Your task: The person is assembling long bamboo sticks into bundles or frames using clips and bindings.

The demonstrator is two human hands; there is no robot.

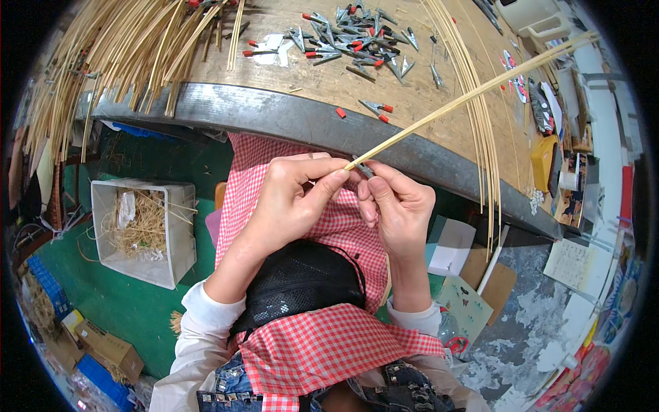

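Observation:
Over my lap, near the table's front edge, my left hand [295, 196] pinches the near end of a few long, thin bamboo strips [467, 106] between thumb and index finger. The strips lie together and slant up over the table to the far right. Close beside that end, my right hand [398, 209] grips a small grey metal clip [362, 166] between thumb and fingers. The clip is partly hidden by the fingers, and I cannot tell whether it bites on the strips.
On the wooden table lie a heap of metal clips [343, 42] with red tips, a large pile of bamboo strips [151, 55] at left and a thinner bundle [480, 130] at right, overhanging the metal edge [274, 113]. A white crate [180, 261] of scraps stands on the floor.

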